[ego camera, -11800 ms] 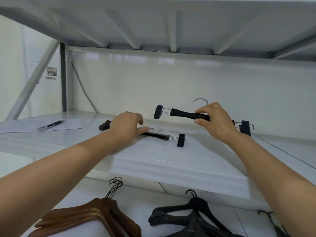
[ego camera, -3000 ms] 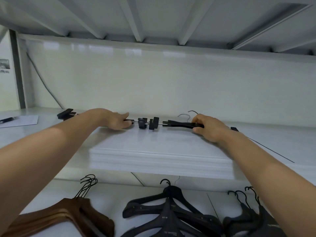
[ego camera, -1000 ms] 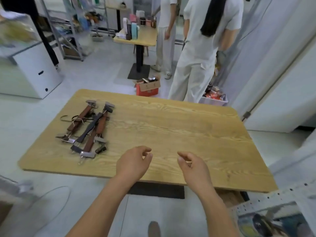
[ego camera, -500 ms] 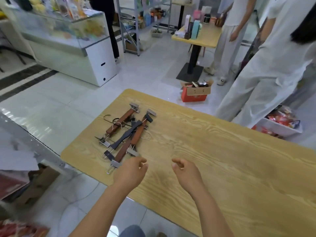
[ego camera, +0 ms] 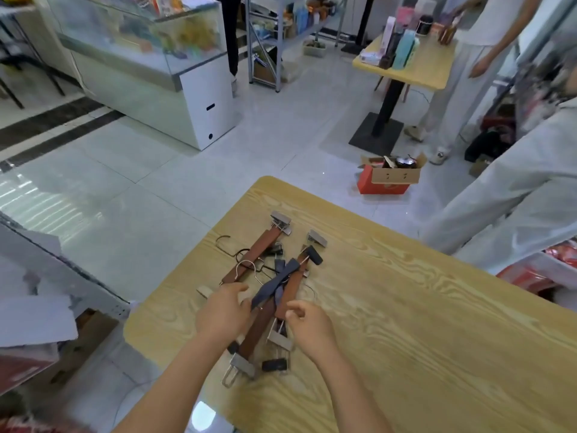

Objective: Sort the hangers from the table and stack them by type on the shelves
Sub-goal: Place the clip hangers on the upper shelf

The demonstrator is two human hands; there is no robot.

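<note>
Brown wooden clip hangers (ego camera: 260, 254) with silver ends lie in a crossed heap at the left side of the pale wood-grain surface (ego camera: 421, 323). A dark plastic clip hanger (ego camera: 281, 278) lies slantwise over them. As I read it, this heap is what is left to carry. It mixes at least two types, so it must be split before stacking. The shelves do not show from here, so I cannot say how much already sits on them.

My left hand (ego camera: 223, 312) is over the near part of the heap, fingertips at the near end of the dark hanger. Whether they have closed on it I cannot tell. My right hand (ego camera: 309, 325) is just beside the near end of a brown bar, fingers loosely curled, holding nothing that I can see.

The heap runs near the left edge, and the nearest silver metal clip (ego camera: 240, 367) lies close to it. I judge that a careless pull leftwards could tip a hanger onto the floor. A broad stretch of wood grain lies to the right of the heap, the better side for drawing hangers apart. A person in pale clothing (ego camera: 515, 198) stands at the far right, well apart from the heap.
</note>
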